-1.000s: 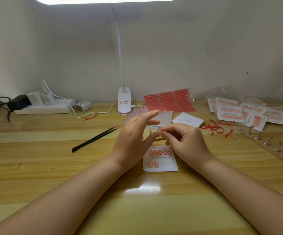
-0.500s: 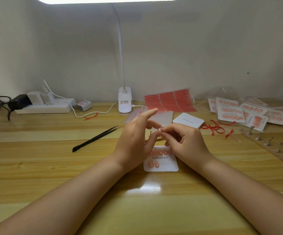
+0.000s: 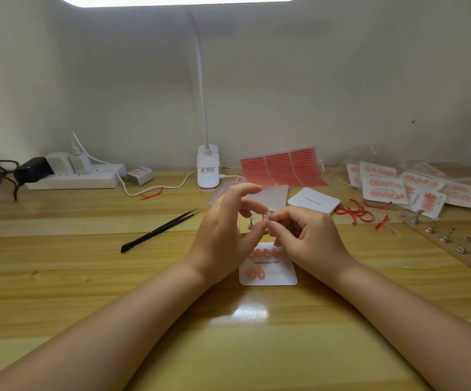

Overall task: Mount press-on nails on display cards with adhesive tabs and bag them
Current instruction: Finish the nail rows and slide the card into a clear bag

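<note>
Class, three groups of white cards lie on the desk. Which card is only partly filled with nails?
The card under the hands, printed "Handmade Nail". Its lower row holds two nails. The blank card behind has none, and the bagged cards at right are full.

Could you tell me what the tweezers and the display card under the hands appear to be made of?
The tweezers look like black-coated metal: thin, matte, tapering to fine points. The display card looks like white matte cardstock or thin plastic: flat, rounded corners, printed lettering. Neither can be told for certain.

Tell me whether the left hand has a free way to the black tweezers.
Probably yes. The tweezers lie alone on bare table beside the left hand, nothing between. But its fingertips are busy with the nail.
</note>
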